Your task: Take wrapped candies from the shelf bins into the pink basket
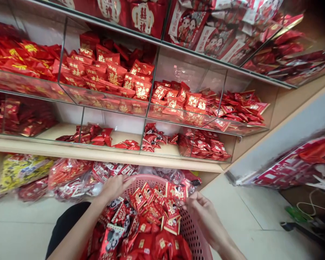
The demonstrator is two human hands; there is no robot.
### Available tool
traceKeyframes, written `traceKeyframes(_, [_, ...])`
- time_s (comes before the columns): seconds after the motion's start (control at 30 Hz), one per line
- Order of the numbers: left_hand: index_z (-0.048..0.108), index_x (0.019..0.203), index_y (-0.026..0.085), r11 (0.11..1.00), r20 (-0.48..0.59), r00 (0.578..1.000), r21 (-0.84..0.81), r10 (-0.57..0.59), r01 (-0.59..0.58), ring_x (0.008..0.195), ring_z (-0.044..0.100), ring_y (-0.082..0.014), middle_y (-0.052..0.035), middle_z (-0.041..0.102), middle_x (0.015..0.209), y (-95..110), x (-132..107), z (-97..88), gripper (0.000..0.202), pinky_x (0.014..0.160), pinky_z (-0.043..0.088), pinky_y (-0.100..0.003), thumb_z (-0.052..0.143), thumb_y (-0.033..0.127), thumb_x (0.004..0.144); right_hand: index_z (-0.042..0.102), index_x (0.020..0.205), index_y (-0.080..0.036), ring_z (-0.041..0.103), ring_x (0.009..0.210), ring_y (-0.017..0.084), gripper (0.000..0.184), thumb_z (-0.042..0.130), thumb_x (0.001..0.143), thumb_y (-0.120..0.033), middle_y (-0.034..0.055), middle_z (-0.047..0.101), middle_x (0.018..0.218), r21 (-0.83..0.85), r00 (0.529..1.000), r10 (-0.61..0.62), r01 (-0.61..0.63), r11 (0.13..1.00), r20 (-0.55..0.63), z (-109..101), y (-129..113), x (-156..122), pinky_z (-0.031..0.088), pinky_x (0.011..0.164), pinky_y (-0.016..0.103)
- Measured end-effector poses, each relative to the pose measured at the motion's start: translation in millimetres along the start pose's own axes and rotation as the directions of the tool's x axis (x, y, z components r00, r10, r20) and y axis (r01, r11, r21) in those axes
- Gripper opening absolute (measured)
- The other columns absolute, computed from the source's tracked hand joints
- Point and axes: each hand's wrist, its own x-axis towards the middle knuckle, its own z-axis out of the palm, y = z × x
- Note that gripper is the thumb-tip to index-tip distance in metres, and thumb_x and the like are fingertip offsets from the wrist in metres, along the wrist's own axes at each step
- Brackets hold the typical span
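Observation:
A pink perforated plastic basket (199,234) stands below the shelves, filled with small red wrapped packets (151,213). Some of the packets on its left side are patterned black and white. My left hand (116,188) lies at the basket's far-left rim, fingers stretched out, with nothing visible in it. At the right side, the fingers of my right hand (202,206) are pinched at the edge of a red packet with a cream border (176,191), just above the others. The fingertips are partly hidden.
Shelves with clear dividers (108,103) hold red packets in several compartments. Beneath the lowest shelf board (97,151) lie bulging plastic bags, one with yellow packets (24,171). A cable (311,206) and dark items lie at the right. My dark-clothed knee (67,224) is left of the basket.

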Motion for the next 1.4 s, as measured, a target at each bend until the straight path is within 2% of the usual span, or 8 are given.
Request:
traceKeyframes(0.13, [0.065, 0.092, 0.019, 1.0, 0.004, 1.0, 0.004, 0.013, -0.013, 0.085, 0.062, -0.0264, -0.0109, 0.067, 0.081, -1, 0, 0.6, 0.07, 0.074, 0.042, -0.032, 0.018, 0.069, 0.08, 0.049, 0.058, -0.018, 0.062, 0.069, 0.015, 0.028, 0.073, 0.062, -0.033, -0.003, 0.059, 0.061, 0.058, 0.998, 0.06, -0.058, 0.997, -0.026, 5, 24, -1, 0.048, 0.071, 0.026])
traceKeyframes(0.4, [0.065, 0.09, 0.018, 1.0, 0.004, 1.0, 0.021, -0.001, 0.0, 0.084, 0.062, -0.0263, -0.0114, 0.067, 0.08, -2, 1, 1.6, 0.073, 0.074, 0.042, -0.032, 0.017, 0.071, 0.079, 0.05, 0.055, -0.017, 0.065, 0.077, 0.017, 0.033, 0.079, 0.054, -0.034, -0.0038, 0.057, 0.059, 0.141, 0.986, 0.143, -0.131, 0.981, -0.081, 4, 33, 0, 0.051, 0.079, 0.027])
traceKeyframes(0.6, [0.065, 0.088, 0.019, 1.0, 0.008, 1.0, 0.011, 0.013, -0.013, 0.083, 0.063, -0.0265, -0.0108, 0.067, 0.079, 0, 0, 0.2, 0.071, 0.073, 0.042, -0.033, 0.017, 0.07, 0.08, 0.051, 0.054, -0.017, 0.065, 0.088, 0.019, 0.031, 0.078, 0.056, -0.031, -0.0045, 0.058, 0.059, 0.222, 0.985, 0.17, -0.164, 0.961, -0.01, 7, 34, 4, 0.05, 0.087, 0.028])
traceKeyframes(0.77, [0.066, 0.089, 0.019, 1.0, 0.003, 1.0, 0.01, 0.014, -0.014, 0.085, 0.062, -0.0277, -0.0117, 0.067, 0.082, 0, -1, -0.7, 0.071, 0.074, 0.042, -0.034, 0.017, 0.07, 0.08, 0.057, 0.062, -0.015, 0.063, 0.096, 0.021, 0.023, 0.078, 0.057, -0.024, -0.0006, 0.066, 0.071, 0.366, 0.961, 0.271, -0.275, 0.889, 0.063, 14, 37, 11, 0.048, 0.092, 0.027])
traceKeyframes(0.97, [0.066, 0.091, 0.021, 1.0, 0.005, 1.0, 0.009, -0.001, 0.001, 0.086, 0.062, -0.0278, -0.0104, 0.068, 0.083, 0, 0, 0.5, 0.069, 0.075, 0.043, -0.035, 0.019, 0.07, 0.08, 0.06, 0.062, -0.013, 0.062, 0.1, 0.023, 0.02, 0.078, 0.055, -0.018, 0.0039, 0.069, 0.076, 0.404, 0.94, 0.334, -0.333, 0.852, 0.07, 26, 36, 20, 0.051, 0.088, 0.024])
traceKeyframes(1.2, [0.066, 0.089, 0.02, 1.0, -0.004, 1.0, -0.003, -0.001, 0.001, 0.085, 0.062, -0.0252, -0.0096, 0.067, 0.082, -1, 0, 0.7, 0.069, 0.075, 0.042, -0.031, 0.018, 0.069, 0.08, 0.062, 0.068, -0.012, 0.062, 0.099, 0.021, 0.022, 0.079, 0.055, -0.019, 0.0073, 0.07, 0.083, 0.391, 0.94, 0.333, -0.335, 0.857, 0.075, 34, 39, 29, 0.051, 0.087, 0.021])
traceKeyframes(1.3, [0.065, 0.086, 0.019, 1.0, 0.004, 1.0, -0.001, 0.007, -0.007, 0.082, 0.063, -0.0251, -0.0096, 0.067, 0.079, -1, 1, 0.1, 0.068, 0.073, 0.042, -0.031, 0.019, 0.069, 0.08, 0.061, 0.071, -0.011, 0.065, 0.093, 0.021, 0.027, 0.079, 0.056, -0.025, 0.0065, 0.069, 0.078, 0.356, 0.921, 0.386, -0.377, 0.855, 0.048, 33, 42, 27, 0.052, 0.083, 0.022])
traceKeyframes(1.4, [0.064, 0.085, 0.019, 1.0, 0.006, 1.0, -0.012, -0.002, 0.002, 0.083, 0.063, -0.0254, -0.01, 0.068, 0.081, -1, 1, -0.7, 0.066, 0.073, 0.042, -0.031, 0.02, 0.068, 0.081, 0.055, 0.065, -0.013, 0.068, 0.079, 0.019, 0.032, 0.077, 0.059, -0.036, 0.004, 0.067, 0.066, 0.245, 0.908, 0.418, -0.401, 0.883, -0.019, 30, 38, 21, 0.055, 0.069, 0.02])
